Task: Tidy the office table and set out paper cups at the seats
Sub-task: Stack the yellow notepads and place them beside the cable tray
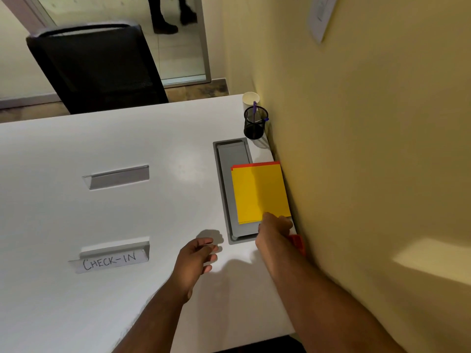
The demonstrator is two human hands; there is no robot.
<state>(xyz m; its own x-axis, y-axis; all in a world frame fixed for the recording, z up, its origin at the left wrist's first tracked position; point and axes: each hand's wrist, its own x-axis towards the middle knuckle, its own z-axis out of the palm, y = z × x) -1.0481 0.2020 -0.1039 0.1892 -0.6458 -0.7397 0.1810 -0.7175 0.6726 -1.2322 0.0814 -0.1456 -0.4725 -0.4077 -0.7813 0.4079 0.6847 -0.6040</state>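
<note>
A stack of yellow and red paper (258,192) lies on the white table (63,154) against the right wall, partly over a grey cable tray (230,159). My right hand (274,231) grips the stack's near edge, with red sheets showing under the wrist. My left hand (197,258) hovers over the table to the left, fingers apart and holding nothing. A white paper cup (250,99) stands at the far right corner, behind a black mesh pen holder (254,124) with a purple pen in it.
Two folded name cards sit on the table: a blank one (116,177) and one reading CHECK-IN (109,259). A black office chair (98,70) stands at the far side. A person's legs (169,14) show beyond the glass door. The yellow wall (369,149) borders the table's right edge.
</note>
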